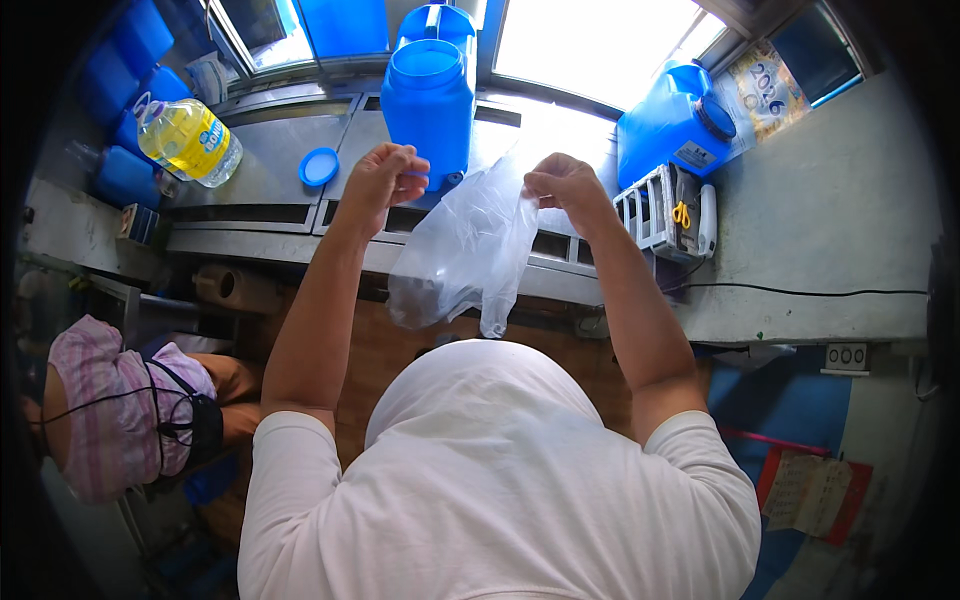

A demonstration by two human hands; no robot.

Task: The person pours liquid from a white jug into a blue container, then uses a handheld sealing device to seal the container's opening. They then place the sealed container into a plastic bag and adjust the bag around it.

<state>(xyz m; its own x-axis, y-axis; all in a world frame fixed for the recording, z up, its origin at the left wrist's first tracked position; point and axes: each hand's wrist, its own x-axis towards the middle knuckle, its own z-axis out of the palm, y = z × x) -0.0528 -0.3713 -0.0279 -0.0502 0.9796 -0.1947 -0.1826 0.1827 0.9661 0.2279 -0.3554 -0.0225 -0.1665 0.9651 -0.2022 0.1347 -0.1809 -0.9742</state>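
A clear plastic bag (pixel 462 245) hangs crumpled in front of me, over the front edge of the metal counter. My right hand (pixel 568 188) is closed in a pinch on the bag's upper right edge. To the left, my left hand (pixel 385 180) is raised with its fingers curled closed. Whether anything thin lies in those fingers I cannot make out. Just behind the hands stands a blue jerrycan (pixel 428 110) with its wide mouth uncovered. A round blue lid (pixel 319 167) lies on the counter to the left of my left hand.
A yellow-labelled clear jug (pixel 190 140) stands at the counter's left. On the right are a capped blue jerrycan (pixel 675 130) and a rack (pixel 665 215) with yellow scissors (pixel 682 214). A black cable (pixel 800 290) crosses the right countertop. Another person (pixel 130 410) is at the lower left.
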